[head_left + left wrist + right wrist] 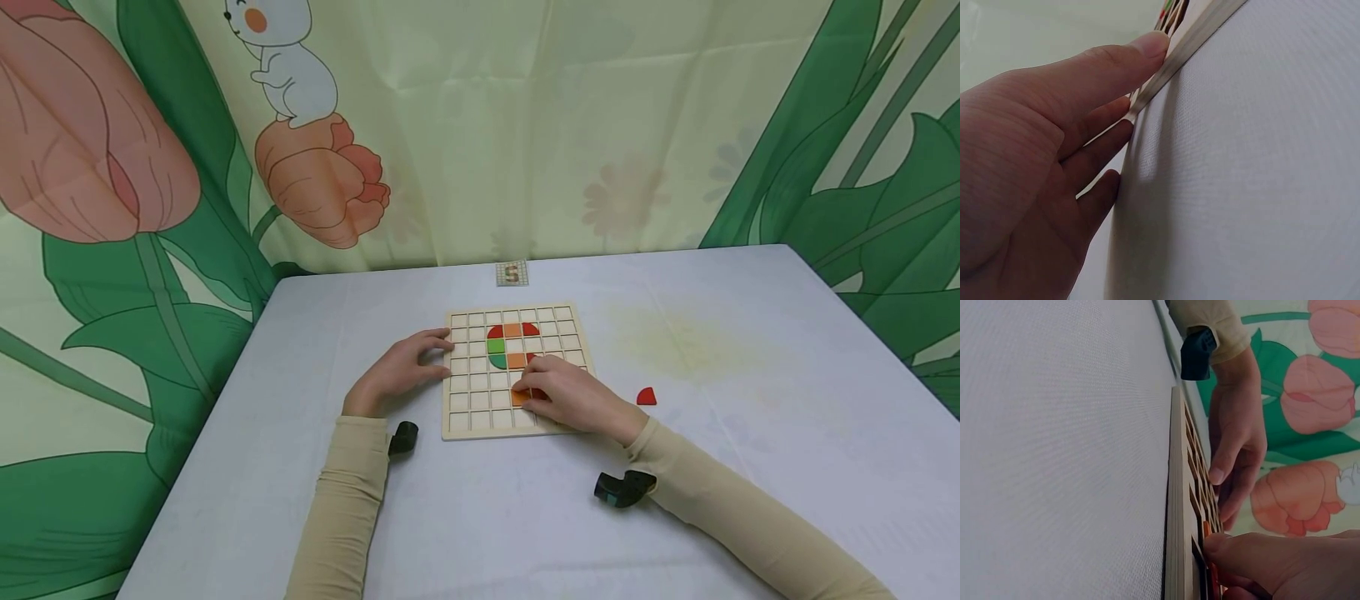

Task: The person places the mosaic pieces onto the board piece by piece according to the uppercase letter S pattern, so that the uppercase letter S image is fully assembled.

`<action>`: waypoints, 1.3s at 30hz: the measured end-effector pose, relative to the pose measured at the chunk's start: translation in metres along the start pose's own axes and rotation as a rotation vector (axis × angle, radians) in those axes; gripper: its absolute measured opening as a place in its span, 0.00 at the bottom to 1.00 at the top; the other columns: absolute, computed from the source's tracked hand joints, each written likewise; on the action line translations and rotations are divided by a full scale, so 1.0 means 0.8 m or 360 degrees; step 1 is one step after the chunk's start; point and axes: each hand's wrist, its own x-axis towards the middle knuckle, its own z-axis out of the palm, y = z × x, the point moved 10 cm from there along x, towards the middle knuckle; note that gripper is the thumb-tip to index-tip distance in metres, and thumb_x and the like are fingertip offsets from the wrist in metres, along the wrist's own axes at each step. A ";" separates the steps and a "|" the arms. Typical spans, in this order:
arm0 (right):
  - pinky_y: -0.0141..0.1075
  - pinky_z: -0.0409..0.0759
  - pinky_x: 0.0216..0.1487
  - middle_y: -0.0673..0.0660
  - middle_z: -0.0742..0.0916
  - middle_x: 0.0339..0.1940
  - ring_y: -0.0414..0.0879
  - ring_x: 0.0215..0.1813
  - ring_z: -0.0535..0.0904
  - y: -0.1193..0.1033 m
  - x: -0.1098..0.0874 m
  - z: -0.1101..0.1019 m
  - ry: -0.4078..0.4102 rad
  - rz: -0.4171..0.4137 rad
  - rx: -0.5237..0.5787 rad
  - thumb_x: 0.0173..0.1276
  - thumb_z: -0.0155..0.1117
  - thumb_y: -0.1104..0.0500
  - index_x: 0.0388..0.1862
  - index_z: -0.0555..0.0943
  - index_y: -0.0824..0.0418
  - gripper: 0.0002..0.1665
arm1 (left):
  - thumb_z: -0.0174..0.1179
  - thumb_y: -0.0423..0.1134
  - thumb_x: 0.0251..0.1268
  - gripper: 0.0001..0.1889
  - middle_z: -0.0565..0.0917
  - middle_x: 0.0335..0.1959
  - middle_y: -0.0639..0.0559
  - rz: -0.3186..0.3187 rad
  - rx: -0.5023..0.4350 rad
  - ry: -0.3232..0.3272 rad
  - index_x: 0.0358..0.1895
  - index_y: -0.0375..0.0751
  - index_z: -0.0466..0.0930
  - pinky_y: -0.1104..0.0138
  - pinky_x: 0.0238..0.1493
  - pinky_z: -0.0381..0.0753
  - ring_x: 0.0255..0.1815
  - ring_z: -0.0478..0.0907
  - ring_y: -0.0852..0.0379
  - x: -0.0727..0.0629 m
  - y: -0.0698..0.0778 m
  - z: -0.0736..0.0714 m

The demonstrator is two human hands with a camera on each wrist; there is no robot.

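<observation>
A wooden grid board [468,423] lies on the table, with several red, orange and green tiles in its cells. My left hand [393,372] rests its thumb and fingertips against the board's left edge, fingers only lightly bent. Over the lower middle of the grid, my right hand [577,397] has its thumb and fingers curled about a red tile [538,393], mostly hidden beneath them. An orange tile [518,398] lies just left of that. In the right wrist view, the right thumb [1232,550] is right at the tiles' surface.
A loose red tile with a curved side [647,397] lies on the white tablecloth [712,333], right of the board. Behind the board, near the table's back edge, is a small patterned card [512,273]. A printed curtain [480,150] hangs behind the table.
</observation>
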 end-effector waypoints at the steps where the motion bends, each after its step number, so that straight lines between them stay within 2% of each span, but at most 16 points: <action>1: 0.38 0.78 0.50 0.51 0.83 0.42 0.46 0.46 0.75 0.001 0.000 0.000 0.0001 0.0005 0.0002 0.62 0.70 0.62 0.45 0.87 0.59 0.11 | 0.68 0.42 0.62 0.24 0.65 0.74 0.54 -0.0001 -0.0002 0.0000 0.61 0.42 0.78 0.56 0.74 0.55 0.76 0.54 0.52 0.000 0.000 0.000; 5: 0.40 0.78 0.51 0.52 0.83 0.43 0.47 0.47 0.77 0.010 -0.005 -0.006 -0.0007 0.0074 0.0038 0.63 0.70 0.60 0.46 0.86 0.59 0.12 | 0.68 0.42 0.62 0.24 0.64 0.74 0.54 0.0001 0.0008 -0.0004 0.61 0.42 0.79 0.56 0.74 0.56 0.76 0.55 0.52 0.001 0.000 0.001; 9: 0.42 0.79 0.50 0.52 0.84 0.45 0.46 0.47 0.78 0.033 -0.021 -0.022 -0.0012 0.0224 0.0097 0.67 0.68 0.58 0.47 0.86 0.60 0.12 | 0.68 0.42 0.62 0.24 0.64 0.74 0.54 0.0012 0.0021 -0.0012 0.61 0.43 0.78 0.56 0.74 0.56 0.76 0.55 0.52 0.001 0.000 0.002; 15: 0.44 0.80 0.46 0.53 0.84 0.45 0.47 0.46 0.80 0.085 -0.066 -0.058 0.0035 0.0477 0.0155 0.68 0.66 0.57 0.49 0.85 0.61 0.13 | 0.68 0.43 0.62 0.24 0.64 0.74 0.53 0.0021 0.0049 -0.0002 0.61 0.42 0.78 0.55 0.74 0.56 0.76 0.55 0.51 0.000 0.002 -0.001; 21: 0.45 0.80 0.46 0.56 0.84 0.46 0.49 0.46 0.80 0.124 -0.116 -0.078 -0.0071 0.0646 0.0115 0.68 0.66 0.57 0.51 0.84 0.65 0.16 | 0.68 0.43 0.62 0.23 0.65 0.74 0.53 0.0021 0.0046 0.0003 0.60 0.43 0.78 0.56 0.74 0.56 0.76 0.56 0.52 0.000 -0.001 -0.003; 24: 0.43 0.78 0.44 0.55 0.84 0.45 0.48 0.44 0.78 0.132 -0.134 -0.081 -0.0132 0.0672 0.0128 0.64 0.70 0.55 0.51 0.83 0.66 0.21 | 0.68 0.43 0.62 0.23 0.65 0.73 0.52 0.0033 0.0048 0.0010 0.60 0.42 0.79 0.56 0.74 0.57 0.76 0.56 0.52 0.000 -0.001 -0.003; 29: 0.35 0.74 0.37 0.52 0.81 0.42 0.45 0.40 0.72 0.140 -0.152 -0.079 -0.0194 0.0711 0.0156 0.57 0.76 0.52 0.53 0.82 0.67 0.28 | 0.68 0.43 0.62 0.23 0.65 0.73 0.52 0.0043 0.0048 0.0015 0.60 0.42 0.78 0.56 0.73 0.57 0.76 0.56 0.51 0.001 0.000 -0.003; 34: 0.34 0.75 0.37 0.53 0.81 0.43 0.45 0.40 0.72 0.141 -0.154 -0.076 -0.0175 0.0719 0.0151 0.56 0.77 0.52 0.53 0.82 0.67 0.29 | 0.67 0.43 0.62 0.23 0.65 0.73 0.51 0.0046 0.0046 0.0010 0.60 0.42 0.78 0.56 0.74 0.57 0.76 0.56 0.51 0.001 0.001 -0.002; 39: 0.36 0.76 0.40 0.53 0.81 0.43 0.44 0.41 0.74 0.136 -0.148 -0.073 -0.0153 0.0665 0.0138 0.56 0.77 0.54 0.52 0.83 0.67 0.28 | 0.68 0.42 0.62 0.23 0.65 0.73 0.52 0.0052 0.0036 0.0007 0.60 0.42 0.78 0.56 0.74 0.57 0.76 0.56 0.51 0.002 0.002 -0.001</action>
